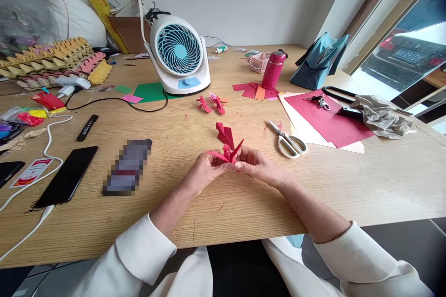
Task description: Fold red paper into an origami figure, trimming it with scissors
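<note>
Both of my hands meet over the table's near middle, around a red folded paper piece [228, 154] with pointed ends sticking out. My left hand [206, 170] pinches its left and lower side between thumb and fingers. From the other side, my right hand [257, 167] grips it, the thumb close to my left thumb. Just beyond lies another red folded paper [225, 135], flat on the wood. Farther off rest two small red origami figures [211, 104]. Scissors with white handles [288, 141] lie to the right of my right hand.
A white fan [181, 53] stands at the back. Right of it are a pink bottle [274, 69], red paper sheets [327, 116] and a blue bag [315, 62]. Phones [68, 176], a black marker [87, 127] and a white cable [49, 141] occupy the left.
</note>
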A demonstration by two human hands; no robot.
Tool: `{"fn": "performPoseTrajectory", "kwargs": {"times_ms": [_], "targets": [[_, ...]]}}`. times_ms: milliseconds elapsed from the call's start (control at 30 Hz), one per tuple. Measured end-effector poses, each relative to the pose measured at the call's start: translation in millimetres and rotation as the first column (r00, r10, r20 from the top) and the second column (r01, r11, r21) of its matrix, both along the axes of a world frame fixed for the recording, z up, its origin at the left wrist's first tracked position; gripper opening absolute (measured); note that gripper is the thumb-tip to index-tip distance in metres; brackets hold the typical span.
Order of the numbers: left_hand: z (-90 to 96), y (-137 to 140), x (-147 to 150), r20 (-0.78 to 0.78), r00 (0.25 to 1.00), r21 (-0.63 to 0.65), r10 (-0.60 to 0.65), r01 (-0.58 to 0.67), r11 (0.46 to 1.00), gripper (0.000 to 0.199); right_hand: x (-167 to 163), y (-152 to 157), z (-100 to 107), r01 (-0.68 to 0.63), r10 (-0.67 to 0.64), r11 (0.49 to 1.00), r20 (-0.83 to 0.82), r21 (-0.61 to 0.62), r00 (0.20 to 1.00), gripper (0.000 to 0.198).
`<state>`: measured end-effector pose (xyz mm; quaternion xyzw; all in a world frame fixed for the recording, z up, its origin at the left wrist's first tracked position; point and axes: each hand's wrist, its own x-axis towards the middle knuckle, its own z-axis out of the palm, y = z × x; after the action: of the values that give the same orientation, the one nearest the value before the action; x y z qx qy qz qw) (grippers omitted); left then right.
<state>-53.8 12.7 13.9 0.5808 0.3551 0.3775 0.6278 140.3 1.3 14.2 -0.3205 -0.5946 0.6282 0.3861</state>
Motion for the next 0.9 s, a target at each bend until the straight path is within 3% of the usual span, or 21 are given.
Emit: {"fn": "performPoseTrajectory", "kwargs": {"times_ms": [100, 267, 400, 667, 900], "targets": [[0.3, 2, -3, 0.024, 0.997, -0.02, 0.069, -0.069, 0.997, 0.026, 3, 1, -5, 0.05, -0.052, 0.998, 0.065, 0.03, 0.997, 0.038], [-2.4, 3, -4, 0.012, 1.0, -0.037, 0.026, -0.025, 0.999, 0.028, 4, 1, -9, 0.119, -0.15, 0.984, 0.253, 0.134, 0.956, 0.03], [-1.6, 3, -5, -0.008, 1.0, -0.049, -0.019, 0.018, 0.999, 0.031, 2, 0, -5, 0.112, -0.126, 0.991, 0.253, 0.068, 0.959, 0.035], [4.2, 3, -8, -0.018, 1.0, -0.121, 0.007, -0.009, 0.993, 0.042, 1, 0, 1, 0.131, -0.1, 0.984, 0.234, -0.117, 0.967, 0.042], [1.7, 5, -10, 0.014, 0.996, -0.159, -0.084, 0.085, 0.984, 0.034, 1, -1, 5, 0.115, -0.079, 0.982, 0.228, -0.15, 0.97, 0.043]]}}
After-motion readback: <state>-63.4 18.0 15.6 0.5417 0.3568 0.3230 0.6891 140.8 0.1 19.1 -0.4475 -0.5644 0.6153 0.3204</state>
